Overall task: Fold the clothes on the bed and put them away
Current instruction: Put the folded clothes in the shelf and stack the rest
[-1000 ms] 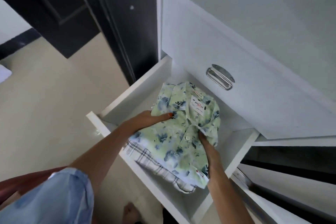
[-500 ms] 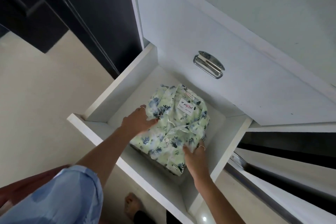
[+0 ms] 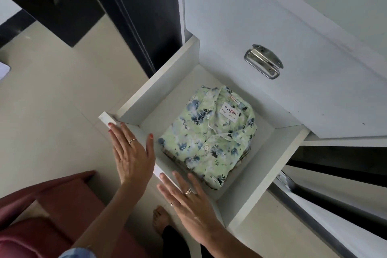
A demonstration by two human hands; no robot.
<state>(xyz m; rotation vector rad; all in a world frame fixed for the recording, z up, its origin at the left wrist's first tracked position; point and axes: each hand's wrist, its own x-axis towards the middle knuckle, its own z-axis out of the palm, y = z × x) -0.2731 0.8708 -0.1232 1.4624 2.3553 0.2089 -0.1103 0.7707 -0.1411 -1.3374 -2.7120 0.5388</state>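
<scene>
The folded shirt — pale green with blue flowers — lay inside the open white drawer, collar toward the far side and its white neck label facing up; it rested on top of a checked garment, of which only a thin edge showed along the shirt's near-left side and at its right; both sat toward the middle of the drawer floor, apart from the walls. Nearest in the scene, a bare foot stood on the pale floor below the drawer front, with a dark red cloth at the near left and a bit of light blue sleeve at the bottom edge. Just beyond, the right hand was flat with straight fingers, two rings showing, its fingertips over the drawer's near front edge, just short of the shirt's near corner; it gripped nothing. To the left, the left hand was likewise flat and spread, one ring on it, lying on the top of the front panel near its left corner, thumb pointing inward over the drawer; it was clear of the shirt. Farther back, the closed drawer above carried a metal handle on its white face — the handle sat above the far end of the open drawer; to the far left stood a dark door; at the right a metal runner showed beside the open drawer's right wall.
</scene>
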